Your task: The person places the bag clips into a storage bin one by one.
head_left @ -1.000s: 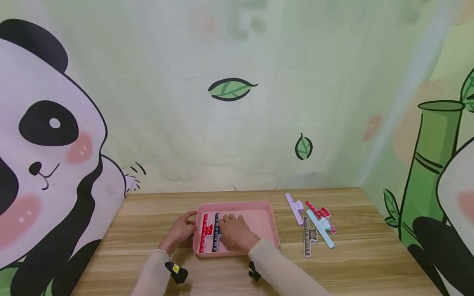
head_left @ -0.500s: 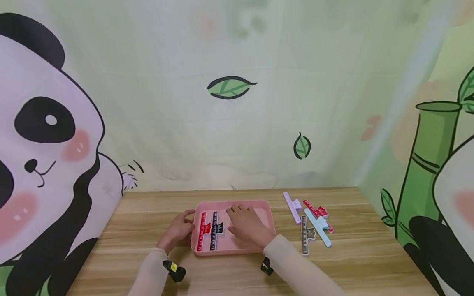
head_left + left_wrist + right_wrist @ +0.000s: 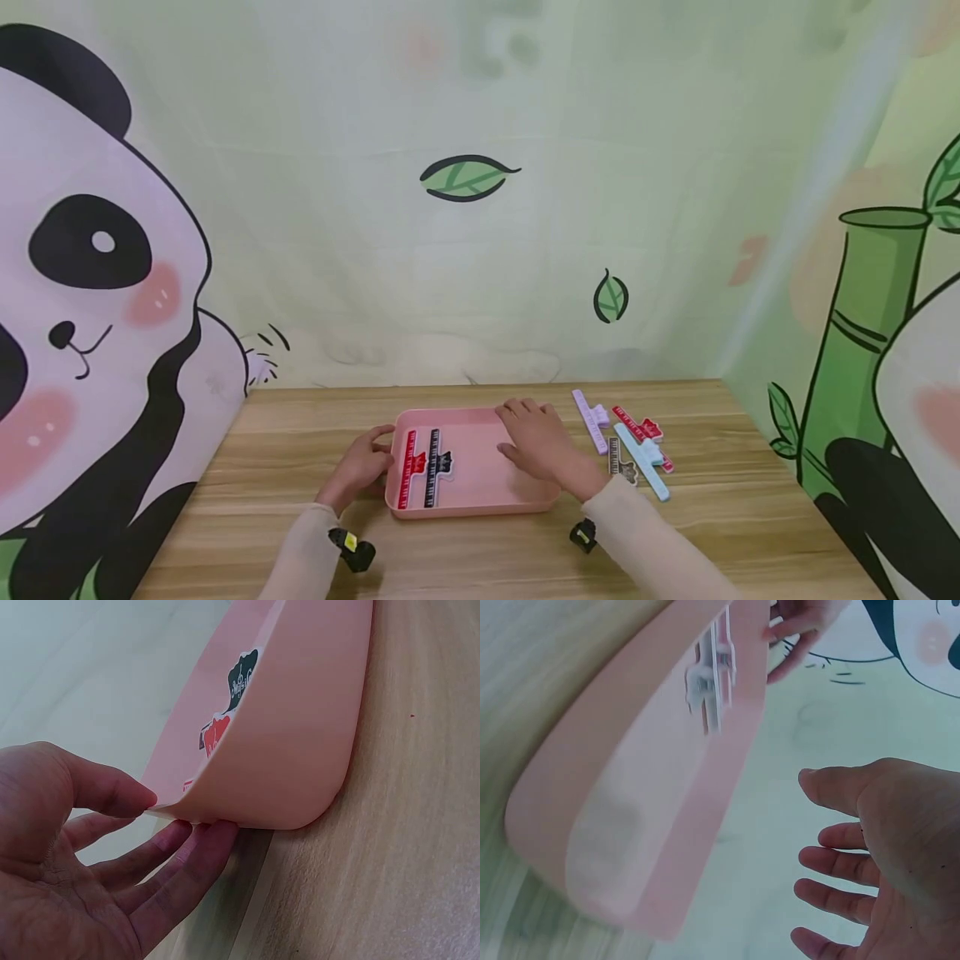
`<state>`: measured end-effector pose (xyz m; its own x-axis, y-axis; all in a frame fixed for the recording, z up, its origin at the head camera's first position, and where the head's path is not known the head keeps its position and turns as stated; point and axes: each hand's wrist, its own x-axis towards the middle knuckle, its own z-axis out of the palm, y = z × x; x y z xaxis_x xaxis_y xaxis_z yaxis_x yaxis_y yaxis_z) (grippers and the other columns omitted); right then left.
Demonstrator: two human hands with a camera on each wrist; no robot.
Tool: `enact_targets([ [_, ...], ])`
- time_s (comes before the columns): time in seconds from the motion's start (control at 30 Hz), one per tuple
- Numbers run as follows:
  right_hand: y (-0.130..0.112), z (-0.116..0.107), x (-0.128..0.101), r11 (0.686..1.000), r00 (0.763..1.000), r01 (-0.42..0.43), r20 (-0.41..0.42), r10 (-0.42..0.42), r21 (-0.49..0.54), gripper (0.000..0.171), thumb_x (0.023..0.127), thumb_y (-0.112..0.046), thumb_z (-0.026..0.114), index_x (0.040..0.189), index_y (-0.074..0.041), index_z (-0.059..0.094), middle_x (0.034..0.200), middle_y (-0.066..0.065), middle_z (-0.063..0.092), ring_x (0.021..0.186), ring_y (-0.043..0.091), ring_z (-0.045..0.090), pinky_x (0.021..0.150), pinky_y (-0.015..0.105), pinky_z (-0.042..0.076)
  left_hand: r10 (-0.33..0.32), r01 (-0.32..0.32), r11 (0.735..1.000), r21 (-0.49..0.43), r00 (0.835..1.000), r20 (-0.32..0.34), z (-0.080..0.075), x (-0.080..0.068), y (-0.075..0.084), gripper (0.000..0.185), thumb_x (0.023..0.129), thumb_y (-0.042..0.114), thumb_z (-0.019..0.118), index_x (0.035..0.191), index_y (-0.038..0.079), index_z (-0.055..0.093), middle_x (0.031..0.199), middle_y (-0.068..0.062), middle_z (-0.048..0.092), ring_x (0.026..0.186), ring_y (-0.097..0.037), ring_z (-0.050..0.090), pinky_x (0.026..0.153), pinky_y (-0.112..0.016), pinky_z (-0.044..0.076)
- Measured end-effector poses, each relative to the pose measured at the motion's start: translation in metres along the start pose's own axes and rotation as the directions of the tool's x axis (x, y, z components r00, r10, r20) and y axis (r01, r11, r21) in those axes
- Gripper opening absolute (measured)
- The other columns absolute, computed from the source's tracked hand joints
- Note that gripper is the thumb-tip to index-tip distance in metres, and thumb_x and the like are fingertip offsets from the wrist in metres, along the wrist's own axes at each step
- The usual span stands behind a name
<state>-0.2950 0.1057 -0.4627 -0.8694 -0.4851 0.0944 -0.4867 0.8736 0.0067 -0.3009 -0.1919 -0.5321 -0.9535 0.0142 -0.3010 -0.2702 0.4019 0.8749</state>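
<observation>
A pink tray [image 3: 476,475] lies on the table, with a red long clip [image 3: 407,471] and a black long clip [image 3: 432,468] side by side at its left end. Both clips bear piano-key stripes. My left hand [image 3: 362,467] pinches the tray's left rim; in the left wrist view the thumb [image 3: 124,796] is on the rim and the fingertips meet the outer wall. Over the tray's right end hovers my right hand [image 3: 546,446], its fingers spread and loosely bent around nothing, as the right wrist view confirms.
Right of the tray, a purple clip [image 3: 589,422], another red clip [image 3: 633,423], a light blue clip [image 3: 642,461] and a black-and-clear clip [image 3: 615,458] lie on the wooden table [image 3: 315,417]. The light blue one crosses the red one. A printed cloth backdrop [image 3: 337,250] rises behind.
My right hand has let go of the black clip, lifted off it and moved right across the tray. The left hand stays at the left rim.
</observation>
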Motion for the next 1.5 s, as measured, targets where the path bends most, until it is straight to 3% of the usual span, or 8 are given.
enact_targets([
  [0.5, 0.053, -0.006, -0.04, 0.998, 0.996, -0.064, -0.055, 0.065, 0.025, 0.059, 0.093, -0.039, 0.064, 0.141, -0.009, 0.05, 0.141, 0.009, 0.054, 0.133, 0.032, 0.047, 0.105, 0.059, 0.041, 0.002, -0.002, 1.0, 0.0, 1.0, 0.0, 0.0, 0.001, 0.0, 0.062, 0.092, 0.004, 0.052, 0.15, 0.012, 0.035, 0.141, -0.03, 0.046, 0.103, -0.032, 0.063, 0.071, -0.042, 0.061],
  [1.3, 0.103, 0.015, -0.089, 0.99, 0.989, -0.137, -0.05, 0.139, 0.04, 0.06, 0.089, -0.033, 0.069, 0.136, 0.001, 0.051, 0.138, 0.02, 0.053, 0.13, 0.041, 0.049, 0.103, 0.065, 0.04, 0.011, -0.011, 1.0, 0.006, 1.0, 0.008, 0.0, -0.001, 0.001, 0.063, 0.092, 0.005, 0.052, 0.151, 0.012, 0.033, 0.14, -0.03, 0.046, 0.097, -0.028, 0.063, 0.07, -0.041, 0.06],
  [1.5, 0.111, 0.023, -0.101, 0.991, 0.988, -0.13, -0.085, 0.132, 0.024, 0.062, 0.087, -0.03, 0.072, 0.137, 0.001, 0.052, 0.132, 0.019, 0.058, 0.124, 0.04, 0.052, 0.098, 0.065, 0.042, -0.001, 0.001, 1.0, 0.001, 1.0, 0.008, 0.0, -0.002, 0.001, 0.063, 0.092, 0.005, 0.052, 0.151, 0.012, 0.033, 0.141, -0.03, 0.046, 0.098, -0.03, 0.063, 0.071, -0.041, 0.061],
])
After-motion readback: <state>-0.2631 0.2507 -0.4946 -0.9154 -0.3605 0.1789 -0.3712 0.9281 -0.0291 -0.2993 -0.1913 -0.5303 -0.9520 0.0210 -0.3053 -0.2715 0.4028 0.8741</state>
